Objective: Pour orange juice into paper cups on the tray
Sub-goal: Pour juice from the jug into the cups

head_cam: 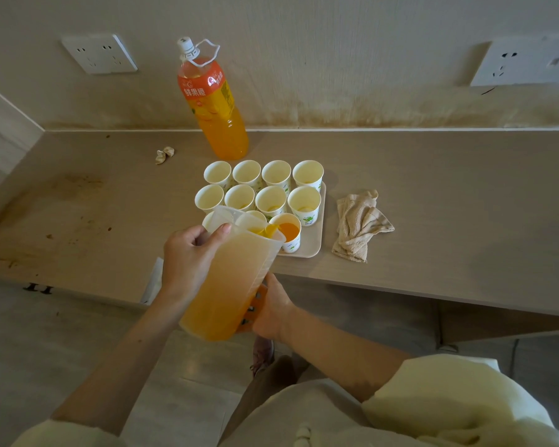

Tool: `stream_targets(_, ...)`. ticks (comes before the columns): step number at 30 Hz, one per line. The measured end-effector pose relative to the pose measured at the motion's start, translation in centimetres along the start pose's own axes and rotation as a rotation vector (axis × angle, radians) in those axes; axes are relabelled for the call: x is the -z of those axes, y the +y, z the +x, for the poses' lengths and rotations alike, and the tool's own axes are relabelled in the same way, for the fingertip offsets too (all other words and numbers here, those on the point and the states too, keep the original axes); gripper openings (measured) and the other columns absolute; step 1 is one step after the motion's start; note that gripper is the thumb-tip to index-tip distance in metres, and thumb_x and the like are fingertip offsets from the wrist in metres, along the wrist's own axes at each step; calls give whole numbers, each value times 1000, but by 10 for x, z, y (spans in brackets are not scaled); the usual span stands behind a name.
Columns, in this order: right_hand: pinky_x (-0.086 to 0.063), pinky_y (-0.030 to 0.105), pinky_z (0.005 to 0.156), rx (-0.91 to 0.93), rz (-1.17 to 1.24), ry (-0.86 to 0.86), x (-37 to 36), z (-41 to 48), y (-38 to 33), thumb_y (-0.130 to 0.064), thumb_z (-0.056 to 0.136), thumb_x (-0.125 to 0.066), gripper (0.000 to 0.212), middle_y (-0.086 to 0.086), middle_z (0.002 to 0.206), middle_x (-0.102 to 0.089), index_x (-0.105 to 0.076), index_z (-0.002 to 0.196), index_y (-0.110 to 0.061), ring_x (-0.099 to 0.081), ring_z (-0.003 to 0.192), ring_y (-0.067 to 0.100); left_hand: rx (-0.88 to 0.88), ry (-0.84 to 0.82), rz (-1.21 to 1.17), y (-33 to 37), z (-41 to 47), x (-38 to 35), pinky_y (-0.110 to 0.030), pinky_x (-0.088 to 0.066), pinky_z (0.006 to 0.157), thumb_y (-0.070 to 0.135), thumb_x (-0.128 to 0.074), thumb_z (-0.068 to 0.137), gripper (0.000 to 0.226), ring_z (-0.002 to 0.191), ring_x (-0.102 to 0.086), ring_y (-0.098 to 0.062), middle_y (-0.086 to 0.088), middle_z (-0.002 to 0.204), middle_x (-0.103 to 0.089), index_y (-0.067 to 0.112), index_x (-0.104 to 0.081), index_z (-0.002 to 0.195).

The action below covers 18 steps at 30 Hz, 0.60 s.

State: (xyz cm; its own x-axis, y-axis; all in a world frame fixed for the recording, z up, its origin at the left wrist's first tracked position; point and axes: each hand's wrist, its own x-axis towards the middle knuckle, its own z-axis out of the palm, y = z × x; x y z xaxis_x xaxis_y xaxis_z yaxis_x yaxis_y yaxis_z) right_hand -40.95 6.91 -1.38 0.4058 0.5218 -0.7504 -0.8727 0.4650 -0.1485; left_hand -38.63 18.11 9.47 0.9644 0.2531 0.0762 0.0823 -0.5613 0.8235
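A clear plastic pitcher (229,285) of orange juice is tilted forward over the beige tray (315,240). My left hand (188,256) grips its upper side, thumb at the rim. My right hand (273,309) holds its orange handle (255,306). Juice runs from the spout into the front right paper cup (289,233), which is partly filled. Several other white paper cups (271,201) stand in rows on the tray; some show a little juice at the bottom. The pitcher hides the front left cups.
A large orange juice bottle (213,108) stands behind the tray near the wall. A crumpled beige cloth (359,224) lies right of the tray. A small crumpled scrap (164,154) lies at the back left. The counter's front edge runs below the pitcher.
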Motion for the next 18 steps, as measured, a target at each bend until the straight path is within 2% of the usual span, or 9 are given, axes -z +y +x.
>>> stream_targets(6,-52,55,72,-2,-6,-4,-1,2,0,-68,94,-35,62,11,130,-59,-52,136,-25,-58,110,36,-15,-1,6,-1,1,1,-32,-28,55,31,-71,84,55,53,-28,-17,-4,52,-28,11,-31,52)
stream_targets(11,-46,61,86,-5,-10,-7,1,4,1,-68,94,-33,63,11,129,-59,-52,136,-25,-58,111,36,-16,-1,15,0,1,0,-30,-28,55,32,-71,84,55,53,-28,-15,-1,51,-27,12,-31,52)
stream_targets(18,-45,61,87,3,-4,-2,1,4,0,-67,96,-31,59,10,123,-62,-56,129,-25,-60,106,35,-11,-15,9,-1,2,1,-33,-30,57,34,-70,84,54,55,-30,-20,-7,54,-30,10,-33,53)
